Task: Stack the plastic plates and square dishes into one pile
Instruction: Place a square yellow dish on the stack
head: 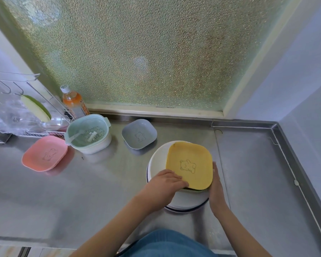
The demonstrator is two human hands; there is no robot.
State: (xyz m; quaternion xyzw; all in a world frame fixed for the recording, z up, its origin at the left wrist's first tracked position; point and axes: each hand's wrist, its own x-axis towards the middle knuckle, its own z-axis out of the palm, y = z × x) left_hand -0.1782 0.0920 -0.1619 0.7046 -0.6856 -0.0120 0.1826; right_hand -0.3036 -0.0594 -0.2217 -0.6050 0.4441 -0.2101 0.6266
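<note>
A yellow square dish [190, 165] with a bear print sits on top of a pile of white round plates [157, 160] on the steel counter. A green edge shows just under the yellow dish. My left hand [166, 181] grips the yellow dish at its near left corner. Along the dish's right edge my right hand [216, 188] presses with straight fingers. A grey square dish [139, 133] lies behind the pile. A pink square dish [44, 153] lies far to the left.
A mint strainer bowl [88, 133] with a white spoon stands between the pink and grey dishes. Behind it are an orange drink bottle [73, 102] and a wire rack [22, 101]. A frosted window [137, 52] backs the counter; a raised steel rim [293, 156] bounds the right.
</note>
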